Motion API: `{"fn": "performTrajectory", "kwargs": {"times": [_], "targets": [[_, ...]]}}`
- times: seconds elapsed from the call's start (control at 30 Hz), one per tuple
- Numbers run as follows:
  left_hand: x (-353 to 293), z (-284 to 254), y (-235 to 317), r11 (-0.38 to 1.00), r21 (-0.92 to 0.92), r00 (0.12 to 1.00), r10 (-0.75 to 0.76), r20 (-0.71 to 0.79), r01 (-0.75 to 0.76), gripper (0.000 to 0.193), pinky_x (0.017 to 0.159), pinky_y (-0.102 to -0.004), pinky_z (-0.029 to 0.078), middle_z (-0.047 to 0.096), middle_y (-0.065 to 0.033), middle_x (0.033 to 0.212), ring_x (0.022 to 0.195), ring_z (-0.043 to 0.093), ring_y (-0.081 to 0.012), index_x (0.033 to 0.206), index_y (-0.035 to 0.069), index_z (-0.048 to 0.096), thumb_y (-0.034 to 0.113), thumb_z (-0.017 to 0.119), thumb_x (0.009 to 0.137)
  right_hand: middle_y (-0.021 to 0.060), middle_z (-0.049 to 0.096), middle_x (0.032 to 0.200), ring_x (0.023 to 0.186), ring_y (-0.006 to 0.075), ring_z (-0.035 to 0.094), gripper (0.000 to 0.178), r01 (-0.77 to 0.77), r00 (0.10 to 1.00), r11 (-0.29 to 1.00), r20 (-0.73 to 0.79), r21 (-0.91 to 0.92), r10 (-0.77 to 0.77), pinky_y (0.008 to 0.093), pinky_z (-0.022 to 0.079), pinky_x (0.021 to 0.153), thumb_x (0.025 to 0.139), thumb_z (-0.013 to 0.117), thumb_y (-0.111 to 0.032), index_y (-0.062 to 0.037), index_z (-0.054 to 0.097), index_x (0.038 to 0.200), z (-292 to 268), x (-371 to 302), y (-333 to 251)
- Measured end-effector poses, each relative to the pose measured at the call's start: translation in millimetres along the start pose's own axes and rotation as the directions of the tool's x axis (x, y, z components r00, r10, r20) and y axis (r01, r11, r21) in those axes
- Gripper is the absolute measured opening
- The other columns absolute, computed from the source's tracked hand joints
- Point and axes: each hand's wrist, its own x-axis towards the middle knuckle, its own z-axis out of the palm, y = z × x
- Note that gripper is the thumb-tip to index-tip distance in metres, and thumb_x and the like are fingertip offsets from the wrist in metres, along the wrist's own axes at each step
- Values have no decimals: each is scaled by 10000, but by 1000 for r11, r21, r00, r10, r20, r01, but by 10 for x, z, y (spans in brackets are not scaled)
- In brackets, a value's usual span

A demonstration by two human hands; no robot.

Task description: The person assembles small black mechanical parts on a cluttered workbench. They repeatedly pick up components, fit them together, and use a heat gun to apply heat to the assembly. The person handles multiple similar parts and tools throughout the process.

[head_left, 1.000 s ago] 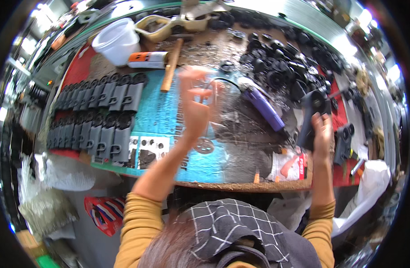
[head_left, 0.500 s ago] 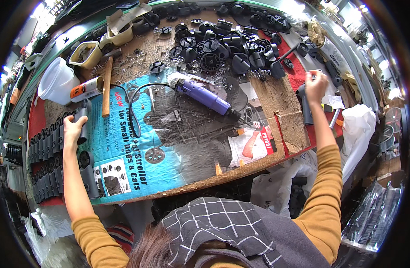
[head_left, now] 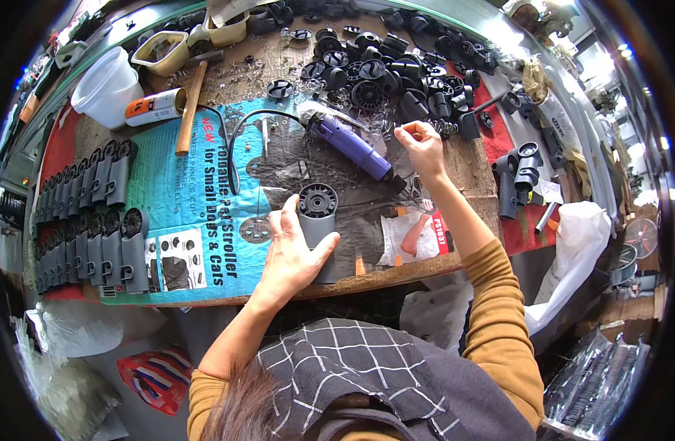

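Near the front edge of the bench, my left hand (head_left: pixel 289 253) is wrapped round a grey plastic leg fitting (head_left: pixel 319 231). The fitting has a black, slotted round end that faces up. My right hand (head_left: pixel 424 151) is raised over the cardboard, beside the purple power screwdriver (head_left: pixel 350 149), with thumb and fingers pinched together. Whatever lies in that pinch, if anything, is too small to make out. The screwdriver lies on its side with its black tip toward me. Two rows of similar grey leg fittings (head_left: pixel 106 250) stand at the left.
A heap of black plastic wheel parts (head_left: pixel 370 70) covers the back, with loose metal bits around it. At the left are a wooden-handled hammer (head_left: pixel 192 110), an orange-and-white can (head_left: pixel 153 107) and a white bucket (head_left: pixel 108 92). More grey fittings (head_left: pixel 527 167) lie at the right.
My left hand has come from the left rows to the front middle, bringing a grey leg fitting. My right hand has moved left from the right-hand fittings to beside the screwdriver.
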Motion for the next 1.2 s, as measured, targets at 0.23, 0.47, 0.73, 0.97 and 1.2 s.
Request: {"fn": "performTrajectory", "kwargs": {"times": [0.23,0.47,0.73,0.97,1.2], "targets": [[184,-38,-206,975,110,981,193,-1,-192,952,1042,-454,383,423,-238,1299,1209,453,-402,1387,-45,383,485,795,711,33,664,873,789,82,624,150,-81,934,975,356,208,1,243,510,707,849,702,-80,-31,630,971,40,-685,-693],[252,12,-277,982,117,989,144,39,-147,930,1042,-443,383,490,-202,1286,1216,454,-374,1351,-33,455,466,821,657,116,645,862,784,259,629,183,469,725,880,601,-73,-336,364,509,733,809,657,-83,-31,619,981,397,-942,-1069],[281,-42,-213,981,111,985,153,74,-161,899,1025,-446,392,496,-198,1276,1203,453,-382,1344,-33,460,428,821,661,132,640,959,915,304,600,295,637,610,766,667,-89,-429,397,476,826,780,693,-141,-31,599,1037,468,-889,-1155],[232,-34,-270,978,120,982,157,103,-168,913,1041,-447,372,474,-206,1272,1192,443,-368,1343,-49,459,440,826,665,177,634,999,1006,336,555,319,187,947,660,-46,-728,-319,413,435,896,816,724,-316,-31,678,950,-120,391,-235],[365,-127,-107,976,-30,975,214,-53,-216,721,1021,-425,386,542,-192,1221,1145,495,-338,1269,-41,532,485,710,809,157,630,918,925,326,568,305,200,957,745,-38,-637,-289,422,441,853,781,720,-308,-19,689,873,-200,400,-140]]}}
